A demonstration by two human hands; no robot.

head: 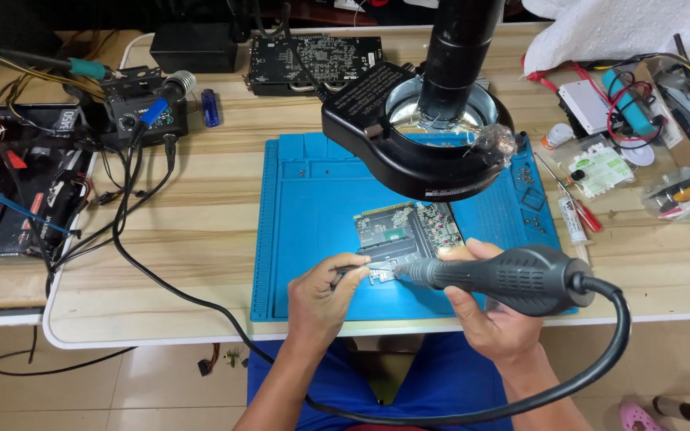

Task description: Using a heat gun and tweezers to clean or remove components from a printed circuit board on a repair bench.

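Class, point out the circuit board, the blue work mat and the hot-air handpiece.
circuit board (397, 227), head view, its bare middle.
blue work mat (313, 191), head view, bare upper-left area.
hot-air handpiece (513, 279), head view, its black ribbed grip.

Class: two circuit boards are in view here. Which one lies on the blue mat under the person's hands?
The green-edged circuit board on the blue mat, below the ring-lit microscope head. The black board lies at the table's far edge, untouched.

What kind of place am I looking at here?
Most likely an electronics repair bench. A circuit board lies on a blue work mat under a microscope, and the right hand aims a hot-air handpiece at it.
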